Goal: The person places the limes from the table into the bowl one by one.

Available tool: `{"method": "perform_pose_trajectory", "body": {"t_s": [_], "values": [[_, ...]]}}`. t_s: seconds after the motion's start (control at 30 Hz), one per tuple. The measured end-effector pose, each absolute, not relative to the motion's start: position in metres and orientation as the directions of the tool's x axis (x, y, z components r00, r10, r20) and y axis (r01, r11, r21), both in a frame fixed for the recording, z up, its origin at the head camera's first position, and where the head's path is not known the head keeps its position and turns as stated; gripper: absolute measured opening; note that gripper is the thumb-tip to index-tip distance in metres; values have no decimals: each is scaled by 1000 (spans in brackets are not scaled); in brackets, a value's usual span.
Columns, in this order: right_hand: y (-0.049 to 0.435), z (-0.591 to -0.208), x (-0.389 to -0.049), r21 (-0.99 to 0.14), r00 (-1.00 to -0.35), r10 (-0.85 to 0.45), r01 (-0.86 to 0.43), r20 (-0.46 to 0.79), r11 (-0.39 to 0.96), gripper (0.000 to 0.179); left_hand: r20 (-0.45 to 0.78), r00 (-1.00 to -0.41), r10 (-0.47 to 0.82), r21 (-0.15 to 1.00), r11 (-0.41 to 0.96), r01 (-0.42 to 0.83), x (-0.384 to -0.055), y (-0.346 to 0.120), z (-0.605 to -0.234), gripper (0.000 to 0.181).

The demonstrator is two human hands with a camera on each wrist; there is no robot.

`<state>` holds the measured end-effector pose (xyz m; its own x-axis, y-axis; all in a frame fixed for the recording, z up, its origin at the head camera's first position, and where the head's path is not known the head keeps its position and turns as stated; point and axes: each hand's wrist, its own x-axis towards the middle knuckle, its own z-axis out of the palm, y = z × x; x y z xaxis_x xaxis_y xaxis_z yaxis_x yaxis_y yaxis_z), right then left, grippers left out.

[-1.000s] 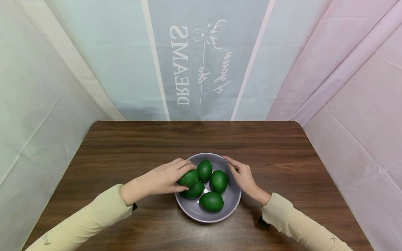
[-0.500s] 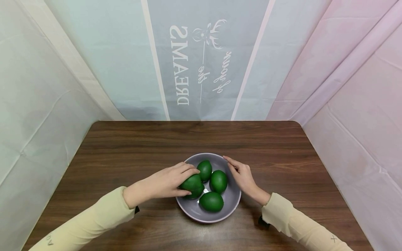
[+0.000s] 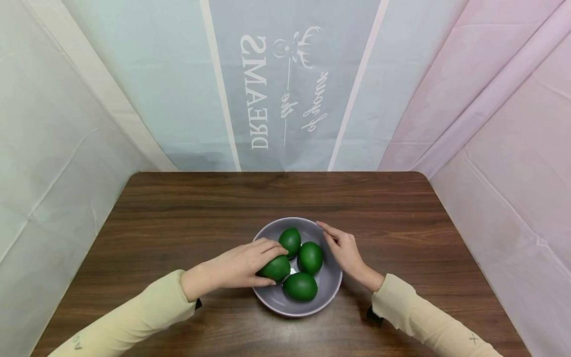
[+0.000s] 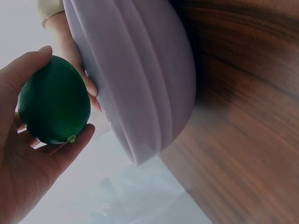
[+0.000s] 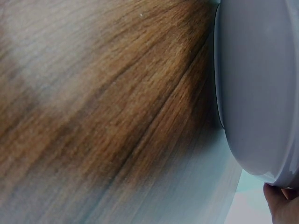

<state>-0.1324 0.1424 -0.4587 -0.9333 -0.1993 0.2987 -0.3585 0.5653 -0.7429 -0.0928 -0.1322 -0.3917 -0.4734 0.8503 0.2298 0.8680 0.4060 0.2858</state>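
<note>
My left hand (image 3: 243, 265) grips a dark green egg-shaped fruit (image 3: 275, 268) over the left side of a grey-purple bowl (image 3: 327, 292). In the left wrist view, thumb and fingers curl around this fruit (image 4: 56, 102), whose small pale stem end faces down; it sits outside the bowl's (image 4: 140, 70) near rim in that view. Three similar green fruits, at the back (image 3: 290, 241), right (image 3: 310, 258) and front (image 3: 300, 287), lie inside the bowl. My right hand (image 3: 348, 253) holds the bowl's right rim; its fingertips (image 5: 271, 191) touch the rim in the right wrist view.
The bowl stands on a dark wood-grain table (image 3: 200, 208), near its front middle. A pale blue cloth backdrop (image 3: 285, 99) with mirrored lettering hangs behind. White sheets hang at the left (image 3: 58, 148) and right (image 3: 504, 173).
My left hand has moved slightly right and nearer, lowering the held fruit over the left fruit, which was visible beneath it and is now hidden. The right hand and bowl stay put.
</note>
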Motion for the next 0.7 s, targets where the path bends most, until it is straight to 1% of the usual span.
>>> {"method": "perform_pose_trajectory", "body": {"t_s": [0.33, 0.47, 0.7], "values": [[143, -458, -132, -749, -933, -202, -360, 298, 557, 28, 149, -488, 860, 322, 424, 846, -86, -125, -398, 57], [142, -457, -132, -753, -937, -199, -350, 287, 557, 28, 145, -470, 870, 332, 405, 852, -85, -123, -402, 57], [143, -458, -131, -749, -932, -202, -361, 299, 555, 28, 172, -437, 883, 297, 377, 877, -84, -121, -410, 58]]}}
